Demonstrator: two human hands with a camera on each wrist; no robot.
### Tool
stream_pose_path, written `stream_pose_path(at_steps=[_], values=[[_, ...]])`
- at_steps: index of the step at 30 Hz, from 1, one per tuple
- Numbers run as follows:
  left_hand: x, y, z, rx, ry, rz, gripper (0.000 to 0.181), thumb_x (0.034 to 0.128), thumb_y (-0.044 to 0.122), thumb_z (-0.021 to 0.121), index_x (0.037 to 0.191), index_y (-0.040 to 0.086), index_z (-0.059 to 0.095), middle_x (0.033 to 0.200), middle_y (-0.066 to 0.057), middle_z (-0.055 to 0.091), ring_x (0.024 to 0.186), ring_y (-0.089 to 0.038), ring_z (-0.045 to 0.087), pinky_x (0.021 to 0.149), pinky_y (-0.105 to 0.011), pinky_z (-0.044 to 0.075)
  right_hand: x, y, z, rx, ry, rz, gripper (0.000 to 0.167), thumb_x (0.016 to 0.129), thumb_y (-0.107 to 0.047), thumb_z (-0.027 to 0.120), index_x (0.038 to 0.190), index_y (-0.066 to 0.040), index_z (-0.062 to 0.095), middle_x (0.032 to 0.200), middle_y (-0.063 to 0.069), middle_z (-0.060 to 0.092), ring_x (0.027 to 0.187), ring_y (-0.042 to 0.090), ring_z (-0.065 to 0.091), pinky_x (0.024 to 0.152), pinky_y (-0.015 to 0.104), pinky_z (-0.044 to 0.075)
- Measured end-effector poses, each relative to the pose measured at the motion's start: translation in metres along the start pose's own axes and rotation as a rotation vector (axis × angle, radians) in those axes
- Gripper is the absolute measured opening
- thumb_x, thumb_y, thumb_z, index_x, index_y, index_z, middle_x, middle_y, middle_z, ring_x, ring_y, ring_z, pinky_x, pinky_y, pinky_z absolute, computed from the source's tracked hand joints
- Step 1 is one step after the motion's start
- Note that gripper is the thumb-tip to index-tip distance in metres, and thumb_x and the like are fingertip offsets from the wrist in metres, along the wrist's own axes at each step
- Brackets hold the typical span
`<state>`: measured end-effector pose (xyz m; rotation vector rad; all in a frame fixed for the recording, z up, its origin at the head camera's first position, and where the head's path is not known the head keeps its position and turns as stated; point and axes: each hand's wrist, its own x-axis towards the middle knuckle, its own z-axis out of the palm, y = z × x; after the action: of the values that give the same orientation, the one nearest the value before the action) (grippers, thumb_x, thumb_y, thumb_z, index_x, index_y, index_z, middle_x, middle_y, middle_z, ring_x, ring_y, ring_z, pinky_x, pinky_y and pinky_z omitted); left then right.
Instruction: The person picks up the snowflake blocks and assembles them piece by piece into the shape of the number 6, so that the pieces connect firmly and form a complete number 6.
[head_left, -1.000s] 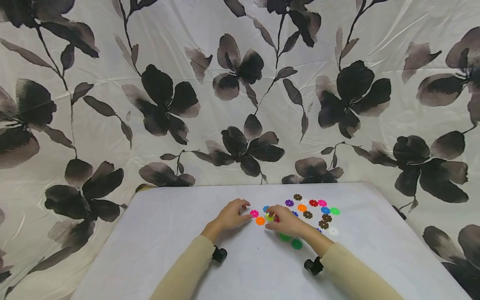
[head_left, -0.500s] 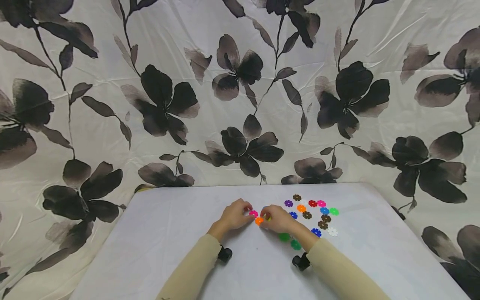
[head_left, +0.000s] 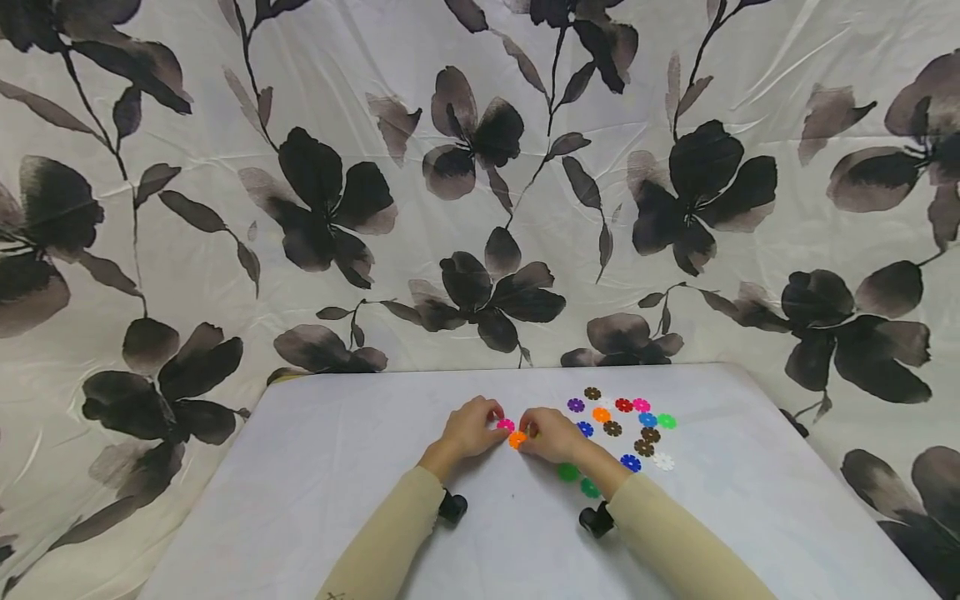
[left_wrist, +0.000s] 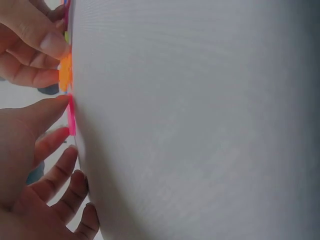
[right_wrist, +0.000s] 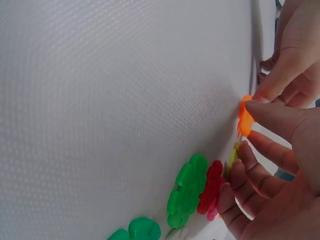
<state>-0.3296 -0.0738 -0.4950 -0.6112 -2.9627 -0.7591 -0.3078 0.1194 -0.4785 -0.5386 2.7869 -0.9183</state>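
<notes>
My left hand (head_left: 470,429) pinches a pink flower-shaped interlocking disc (head_left: 506,425) between thumb and index finger, flat at the tabletop. Close beside it, an orange interlocking disc (head_left: 517,440) lies between the thumb and index finger of my right hand (head_left: 553,435). In the left wrist view the orange disc (left_wrist: 65,72) stands edge-on just above the pink disc (left_wrist: 71,115); whether the two touch I cannot tell. Under my right hand's other fingers a yellow disc (right_wrist: 233,157) shows in the right wrist view, with red and green discs (right_wrist: 187,191) nearby.
Several loose discs in brown, purple, red, blue and white (head_left: 663,462) are scattered right of my right hand. Two green discs (head_left: 590,487) lie near its wrist. The white table (head_left: 337,417) backs onto a floral cloth (head_left: 480,167).
My right hand has moved left from around the yellow disc to the orange one. My left hand has shifted slightly right and closed its fingertips on the pink disc.
</notes>
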Motion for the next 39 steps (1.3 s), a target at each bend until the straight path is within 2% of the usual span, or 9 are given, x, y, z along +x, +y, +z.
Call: stream_pose_path(at_steps=[6, 11, 20, 26, 31, 35, 39], values=[[0.0, 0.001, 0.0, -0.016, -0.03, -0.041, 0.028, 0.0889, 0.031, 0.081, 0.104, 0.012, 0.067, 0.092, -0.004, 0.057, 0.083, -0.018, 0.053, 0.077, -0.038, 0.046, 0.002, 0.002, 0.001, 0.017, -0.002, 0.019, 0.017, 0.09, -0.013, 0.079, 0.099, -0.009, 0.065, 0.084, 0.002, 0.059, 0.079, 0.019, 0.053, 0.07, 0.033, 0.047], [0.001, -0.001, -0.003, -0.063, -0.024, -0.03, 0.029, 0.0873, 0.027, 0.083, 0.101, 0.01, 0.064, 0.092, -0.004, 0.059, 0.082, -0.017, 0.052, 0.075, -0.036, 0.044, 0.002, 0.003, -0.001, 0.046, 0.0, 0.006, 0.014, 0.09, -0.011, 0.077, 0.094, -0.009, 0.064, 0.08, 0.002, 0.058, 0.076, 0.019, 0.052, 0.067, 0.029, 0.044], [-0.001, -0.002, -0.007, -0.214, -0.024, -0.042, 0.025, 0.0847, 0.018, 0.085, 0.095, 0.009, 0.065, 0.078, 0.002, 0.061, 0.07, -0.013, 0.052, 0.068, -0.029, 0.042, -0.005, 0.001, -0.006, 0.152, -0.024, 0.013, 0.011, 0.093, -0.005, 0.073, 0.086, -0.006, 0.064, 0.076, 0.002, 0.058, 0.071, 0.017, 0.051, 0.062, 0.025, 0.043], [-0.005, -0.004, -0.009, -0.323, -0.056, -0.06, 0.019, 0.0854, 0.013, 0.084, 0.095, 0.004, 0.07, 0.077, 0.0, 0.062, 0.073, -0.014, 0.054, 0.069, -0.026, 0.047, -0.009, 0.002, -0.007, 0.173, -0.02, 0.001, 0.011, 0.094, -0.006, 0.072, 0.086, -0.005, 0.066, 0.075, 0.002, 0.06, 0.069, 0.016, 0.052, 0.062, 0.023, 0.046], [-0.009, -0.009, -0.01, -0.329, -0.064, -0.03, 0.013, 0.0875, 0.011, 0.082, 0.092, 0.004, 0.072, 0.076, 0.001, 0.063, 0.072, -0.013, 0.055, 0.068, -0.024, 0.049, -0.014, 0.006, -0.008, 0.203, -0.023, 0.0, 0.011, 0.095, -0.008, 0.072, 0.086, -0.006, 0.066, 0.076, 0.002, 0.062, 0.065, 0.016, 0.054, 0.059, 0.025, 0.048], [-0.015, -0.009, -0.013, -0.329, -0.087, -0.004, 0.009, 0.0897, 0.011, 0.079, 0.09, 0.005, 0.072, 0.074, 0.002, 0.063, 0.069, -0.012, 0.054, 0.064, -0.023, 0.046, -0.019, 0.009, -0.01, 0.226, -0.017, -0.007, 0.009, 0.096, -0.008, 0.071, 0.088, -0.006, 0.068, 0.078, 0.003, 0.063, 0.068, 0.017, 0.055, 0.061, 0.027, 0.051], [-0.023, -0.006, -0.02, -0.36, -0.118, -0.009, 0.011, 0.0929, 0.016, 0.076, 0.091, 0.006, 0.071, 0.076, 0.002, 0.062, 0.07, -0.012, 0.054, 0.061, -0.024, 0.045, -0.024, 0.009, -0.013, 0.234, 0.007, -0.039, 0.007, 0.097, -0.008, 0.07, 0.09, -0.006, 0.069, 0.079, 0.002, 0.063, 0.071, 0.016, 0.055, 0.063, 0.026, 0.052]])
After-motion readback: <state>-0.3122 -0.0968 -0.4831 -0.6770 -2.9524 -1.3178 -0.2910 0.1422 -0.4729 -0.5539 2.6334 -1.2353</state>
